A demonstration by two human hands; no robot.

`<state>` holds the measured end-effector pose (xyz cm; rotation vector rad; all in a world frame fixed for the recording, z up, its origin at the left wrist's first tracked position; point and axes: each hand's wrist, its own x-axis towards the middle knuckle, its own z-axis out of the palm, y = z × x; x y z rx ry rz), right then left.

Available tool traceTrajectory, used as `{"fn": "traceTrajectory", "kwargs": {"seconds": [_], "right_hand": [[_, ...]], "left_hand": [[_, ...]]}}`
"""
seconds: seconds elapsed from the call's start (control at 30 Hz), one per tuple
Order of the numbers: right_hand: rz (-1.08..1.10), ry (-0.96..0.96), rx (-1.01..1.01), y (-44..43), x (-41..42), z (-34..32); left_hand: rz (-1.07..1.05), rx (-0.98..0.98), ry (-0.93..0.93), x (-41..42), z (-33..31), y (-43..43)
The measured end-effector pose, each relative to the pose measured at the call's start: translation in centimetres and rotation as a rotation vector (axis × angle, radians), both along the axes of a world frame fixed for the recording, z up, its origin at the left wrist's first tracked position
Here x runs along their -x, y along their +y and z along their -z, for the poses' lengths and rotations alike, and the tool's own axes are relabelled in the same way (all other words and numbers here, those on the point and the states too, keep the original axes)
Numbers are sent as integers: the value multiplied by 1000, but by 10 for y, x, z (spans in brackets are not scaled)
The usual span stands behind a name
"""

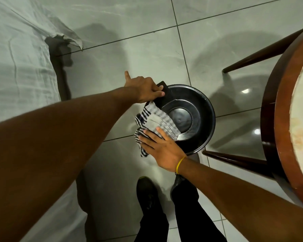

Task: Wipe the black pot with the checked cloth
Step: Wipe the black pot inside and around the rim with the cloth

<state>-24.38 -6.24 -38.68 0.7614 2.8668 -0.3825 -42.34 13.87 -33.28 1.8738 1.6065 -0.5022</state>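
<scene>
Pale grey glossy tiled floor (147, 49) fills the view. Rumpled white cloth sheet (16, 67) along the left edge. Round dark-wood table (283, 119) with splayed legs at right.

Round black metal pot (196, 117) is held in the air above the floor, between sheet and table, mouth tilted toward the camera; interior shiny.

Left hand (145, 89) is closed around the pot's flat black handle at the upper-left rim, thumb sticking out.

Right hand (162, 149), fingers extended flat, presses the grey-and-navy checked cloth (156, 123) against the pot's near-left rim; the cloth drapes inside and outside the wall. Thin yellow band (179, 164) on right wrist.

Black shoes (147, 193) and dark trousers below.
</scene>
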Motion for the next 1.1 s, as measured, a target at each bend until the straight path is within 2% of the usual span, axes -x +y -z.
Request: {"fn": "traceTrajectory", "kwargs": {"seconds": [0.17,0.4,0.7,0.87,1.0,1.1], "right_hand": [[117,21,-48,-19,-45,8],[535,-8,-94,-13,-72,6],[994,19,-17,27,-57,-4],[1266,41,27,62,-36,-14],[1379,20,47,101,-28,-21],[1405,11,64,132,-28,-23]], "left_hand": [[68,-37,25,7,7,-9],[207,-84,55,11,18,-30],[314,-206,23,3,14,-36],[311,-198,5,-6,6,-37],[314,-180,-38,-9,5,-35],[385,-239,-16,-11,7,-38]]}}
